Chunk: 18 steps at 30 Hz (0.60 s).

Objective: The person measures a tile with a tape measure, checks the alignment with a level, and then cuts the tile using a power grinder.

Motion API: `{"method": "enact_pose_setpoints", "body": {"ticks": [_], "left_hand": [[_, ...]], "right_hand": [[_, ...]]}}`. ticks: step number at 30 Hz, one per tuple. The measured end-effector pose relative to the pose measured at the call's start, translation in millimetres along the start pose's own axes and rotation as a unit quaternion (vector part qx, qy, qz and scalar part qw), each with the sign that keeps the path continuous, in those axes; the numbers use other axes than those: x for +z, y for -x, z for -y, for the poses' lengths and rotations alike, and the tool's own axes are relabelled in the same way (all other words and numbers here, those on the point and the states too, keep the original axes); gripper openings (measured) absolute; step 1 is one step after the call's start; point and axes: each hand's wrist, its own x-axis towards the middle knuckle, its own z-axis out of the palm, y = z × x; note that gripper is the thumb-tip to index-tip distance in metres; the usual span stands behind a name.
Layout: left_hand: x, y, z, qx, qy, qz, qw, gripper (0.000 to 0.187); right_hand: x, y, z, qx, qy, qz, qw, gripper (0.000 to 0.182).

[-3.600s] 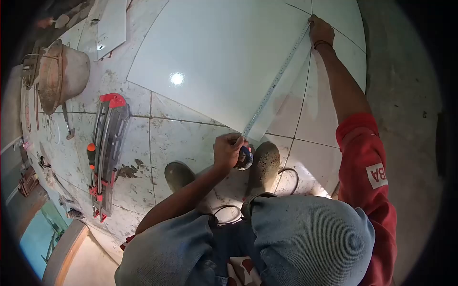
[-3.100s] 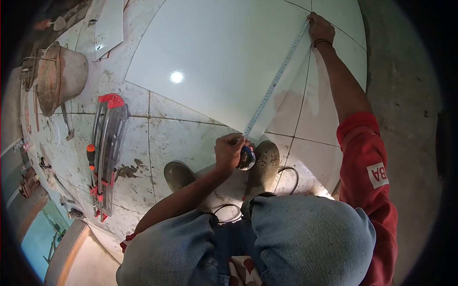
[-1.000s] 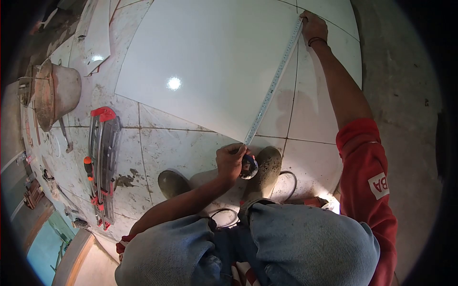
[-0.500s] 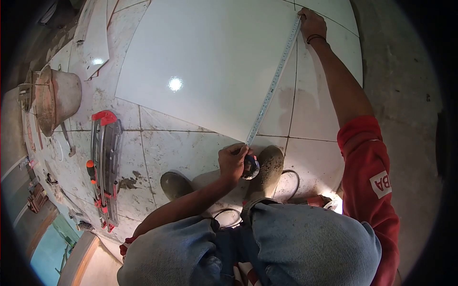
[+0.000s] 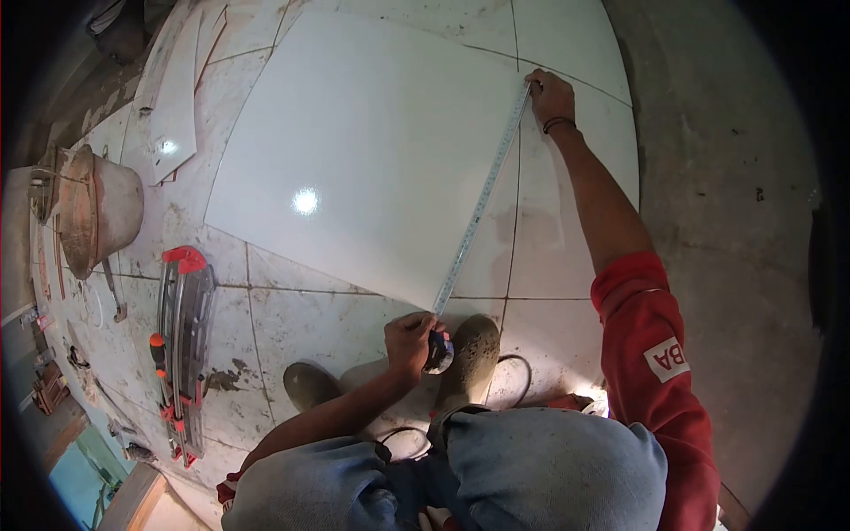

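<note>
A large glossy white tile (image 5: 345, 150) lies on the tiled floor in front of me. Along its right edge runs the drawn-out blade (image 5: 482, 202) of a tape measure (image 5: 439, 355). My left hand (image 5: 410, 343) is closed at the tile's near corner, gripping the blade where it leaves the dark case. At the far right corner, my right hand (image 5: 553, 97) pinches the blade's other end. The exact fingertip contact there is too small to make out.
A red and grey tile cutter (image 5: 184, 345) lies to the left, an orange-tipped handle on it. Beyond it are a dirty bucket (image 5: 115, 208) and cut tile pieces (image 5: 180, 124). My boots (image 5: 469, 354) stand close to the tile. A cable loop (image 5: 522, 380) lies beside the right boot.
The view has shifted, so the tile, tape and both hands appear lower and slightly further left. Both hands keep their hold, and the blade still lies along the tile's edge.
</note>
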Motion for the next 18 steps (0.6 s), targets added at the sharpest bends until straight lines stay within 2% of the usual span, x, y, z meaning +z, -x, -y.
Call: {"method": "enact_pose_setpoints", "body": {"ticks": [10, 13, 15, 18], "left_hand": [[-0.4, -1.4, -3.1, -0.019, -0.021, -0.001, 1.000, 0.013], [-2.8, -3.4, 2.8, -0.012, -0.024, 0.010, 1.000, 0.013], [-5.0, -9.1, 7.3, -0.009, -0.018, 0.017, 1.000, 0.013], [-6.6, -7.8, 6.2, -0.009, 0.005, 0.027, 1.000, 0.014]], "right_hand": [[-0.2, 0.7, -5.9, -0.029, -0.058, -0.012, 0.998, 0.009], [2.3, -5.6, -6.8, -0.062, -0.027, -0.022, 0.998, 0.010], [1.5, -11.8, -5.1, -0.071, 0.032, 0.034, 0.996, 0.013], [-6.6, -2.1, -14.5, -0.047, 0.067, 0.056, 0.995, 0.011]]}}
